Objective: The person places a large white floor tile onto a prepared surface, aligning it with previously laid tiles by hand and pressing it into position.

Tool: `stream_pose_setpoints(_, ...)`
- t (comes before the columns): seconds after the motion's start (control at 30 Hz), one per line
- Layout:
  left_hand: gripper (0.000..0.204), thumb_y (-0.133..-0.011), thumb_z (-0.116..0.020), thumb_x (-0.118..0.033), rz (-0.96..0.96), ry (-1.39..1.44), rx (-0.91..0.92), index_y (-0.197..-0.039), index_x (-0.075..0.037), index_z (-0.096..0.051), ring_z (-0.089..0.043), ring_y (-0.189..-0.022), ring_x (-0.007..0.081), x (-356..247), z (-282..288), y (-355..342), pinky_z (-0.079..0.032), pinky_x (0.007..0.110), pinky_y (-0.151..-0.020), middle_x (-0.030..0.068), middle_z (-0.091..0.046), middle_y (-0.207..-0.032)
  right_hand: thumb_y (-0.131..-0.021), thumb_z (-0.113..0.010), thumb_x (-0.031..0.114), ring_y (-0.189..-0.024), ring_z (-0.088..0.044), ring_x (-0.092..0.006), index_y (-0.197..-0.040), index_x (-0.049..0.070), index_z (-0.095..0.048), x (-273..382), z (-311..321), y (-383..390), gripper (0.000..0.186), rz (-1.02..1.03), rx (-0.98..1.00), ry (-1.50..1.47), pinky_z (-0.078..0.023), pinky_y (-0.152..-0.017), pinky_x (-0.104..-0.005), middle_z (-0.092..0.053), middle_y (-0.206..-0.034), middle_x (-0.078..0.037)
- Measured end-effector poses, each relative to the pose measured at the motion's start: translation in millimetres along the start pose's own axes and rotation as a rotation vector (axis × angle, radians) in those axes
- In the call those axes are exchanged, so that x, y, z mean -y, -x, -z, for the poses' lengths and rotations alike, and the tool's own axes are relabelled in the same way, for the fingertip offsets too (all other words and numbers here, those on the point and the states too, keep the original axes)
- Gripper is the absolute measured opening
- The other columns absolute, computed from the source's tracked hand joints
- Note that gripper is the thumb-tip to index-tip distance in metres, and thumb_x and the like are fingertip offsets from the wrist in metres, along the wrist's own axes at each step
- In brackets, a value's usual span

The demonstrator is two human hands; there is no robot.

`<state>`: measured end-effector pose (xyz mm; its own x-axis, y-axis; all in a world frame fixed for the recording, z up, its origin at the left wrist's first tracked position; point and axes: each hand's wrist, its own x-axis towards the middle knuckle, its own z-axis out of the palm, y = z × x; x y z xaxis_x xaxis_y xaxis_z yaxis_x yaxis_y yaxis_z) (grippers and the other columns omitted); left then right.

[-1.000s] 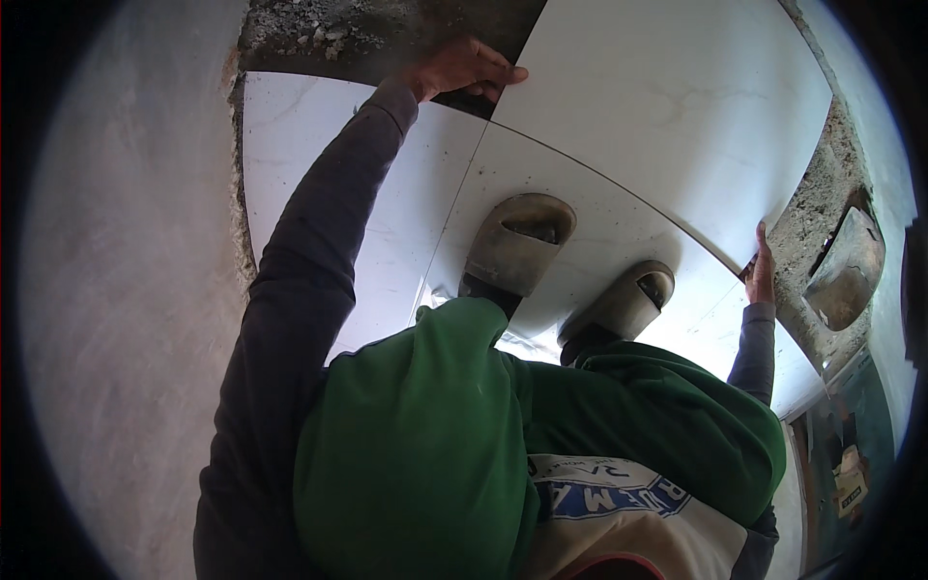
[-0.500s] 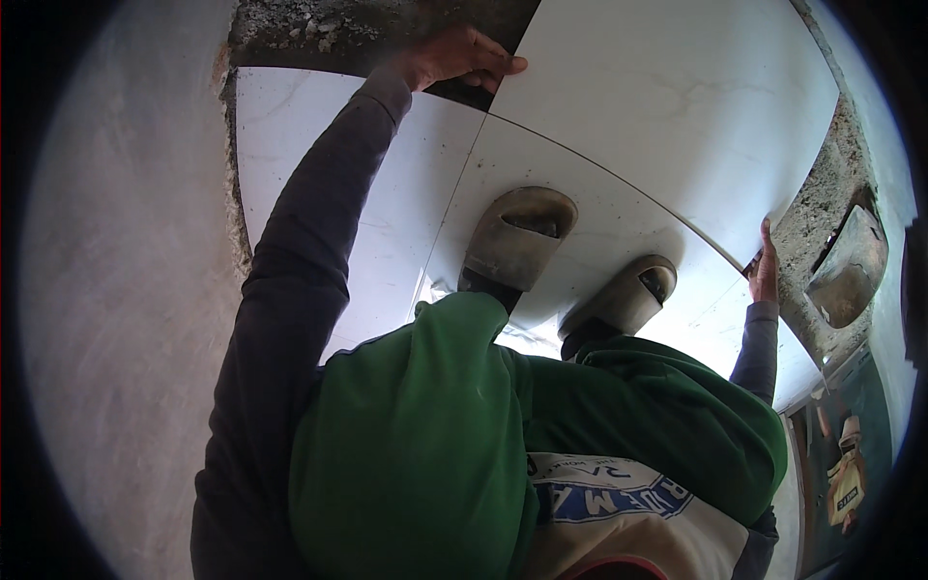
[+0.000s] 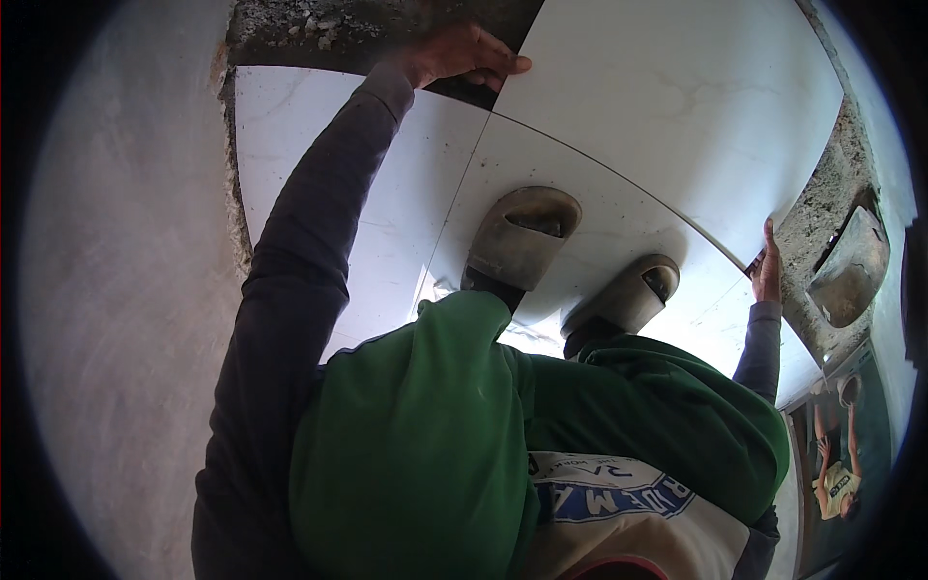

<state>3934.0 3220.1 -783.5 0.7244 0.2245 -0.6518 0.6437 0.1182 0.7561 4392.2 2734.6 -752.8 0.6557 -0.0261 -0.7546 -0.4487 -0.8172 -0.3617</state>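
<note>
A large white marbled floor tile (image 3: 667, 106) lies at the far side, with a thin dark gap along its near edge. My left hand (image 3: 464, 56) is closed on its left edge near the corner, one fingertip on top and the other fingers curled below. At the tile's near right corner, my right hand (image 3: 768, 268) grips the edge with the thumb pointing up; its other fingers are partly hidden. Nearer me are laid white tiles (image 3: 387, 174), and my feet in brown slides (image 3: 527, 237) stand on one of them.
Rough, crumbly mortar (image 3: 300, 34) shows at the far left beyond the laid tiles. More bare rough ground runs along the right, where a worn, dirty metal pan-like piece (image 3: 851, 271) lies. A plain wall (image 3: 126, 290) rises on the left. At lower right another person (image 3: 839, 483) raises an arm.
Both my hands stay on the tile, which has hardly moved; its near gap looks slightly narrower. The other person at lower right has raised an arm holding a round thing.
</note>
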Motion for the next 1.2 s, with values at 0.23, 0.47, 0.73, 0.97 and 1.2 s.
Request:
stream_pose_setpoints(0.23, 0.065, -0.086, -0.066, -0.064, -0.039, -0.059, 0.075, -0.110, -0.004, -0.076, -0.057, -0.072, 0.0099, 9, 4, -6, -0.046, 0.027, -0.072, 0.0074, -0.074, -0.097, -0.079, -0.074, 0.067, -0.070, -0.036, -0.0040, -0.138, 0.007, -0.057, 3, -3, 7, 0.085, 0.031, 0.012, 0.001, -0.034, -0.064, -0.0227, -0.036, -0.078, 0.007)
stream_pose_setpoints(0.47, 0.095, -0.090, -0.034, -0.080, -0.472, -0.026, 0.282, -0.136, 0.000, -0.055, -0.056, -0.099, 0.0186, 69, 22, -14, -0.045, 0.032, -0.087, 0.0124, -0.057, -0.134, -0.095, -0.058, 0.055, -0.055, -0.033, -0.0040, -0.147, 0.011, -0.049, -14, 28, -15, 0.069, 0.023, 0.052, -0.037, -0.031, -0.048, -0.0216, -0.031, -0.068, 0.010)
stream_pose_setpoints(0.73, 0.055, -0.091, -0.062, -0.062, 0.156, -0.203, 0.193, -0.096, -0.007, -0.069, -0.054, -0.080, 0.0085, 15, 14, -26, -0.042, 0.026, -0.074, -0.0007, -0.062, -0.088, -0.077, -0.066, 0.075, -0.135, -0.038, -0.0426, -0.149, -0.007, -0.035, -12, 31, 6, 0.113, 0.147, 0.064, 0.099, -0.029, -0.113, -0.0507, -0.037, -0.149, -0.031)
stream_pose_setpoints(0.97, 0.045, -0.092, -0.067, -0.054, 0.147, 0.044, -0.027, -0.080, -0.011, -0.066, -0.047, -0.069, 0.0058, -1, -9, -14, -0.035, 0.026, -0.066, -0.0057, -0.055, -0.074, -0.076, -0.074, 0.068, -0.111, -0.058, -0.0290, -0.120, -0.005, -0.064, -29, 35, -16, 0.086, 0.207, 0.122, -0.037, -0.042, -0.097, -0.0434, -0.065, -0.117, -0.020)
stream_pose_setpoints(1.2, 0.043, -0.088, -0.071, -0.054, 0.174, 0.017, 0.020, -0.082, -0.012, -0.067, -0.046, -0.065, 0.0060, 10, 1, -21, -0.034, 0.025, -0.062, -0.0049, -0.056, -0.072, -0.072, -0.076, 0.070, -0.109, -0.060, -0.0341, -0.117, -0.009, -0.066, -39, 35, -32, 0.091, 0.186, -0.011, 0.021, -0.045, -0.095, -0.0457, -0.066, -0.111, -0.026)
